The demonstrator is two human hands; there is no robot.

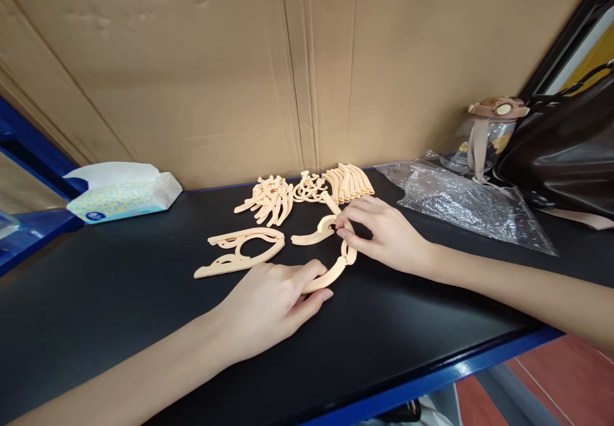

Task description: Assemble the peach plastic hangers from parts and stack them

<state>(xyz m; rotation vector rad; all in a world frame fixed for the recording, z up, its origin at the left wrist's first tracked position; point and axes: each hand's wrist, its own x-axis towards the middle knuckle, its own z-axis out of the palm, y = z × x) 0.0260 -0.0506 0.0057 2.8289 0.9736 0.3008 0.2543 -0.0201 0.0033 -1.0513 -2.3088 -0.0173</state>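
Gripping the linked parts by the near end with the fingers of the left hand and pinching them farther along with those of the right hand, on or just above the table. Seems early on, with one hanger joined nearby and piled parts remaining behind. Cannot read the blue logo on the tissue pack.

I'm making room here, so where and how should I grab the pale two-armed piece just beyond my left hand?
Probably pinch the pale two-armed piece at its right end, where the arms meet, reaching from above: it lies flat, and the round opening there leaves fingertip room. The left ends spread apart.
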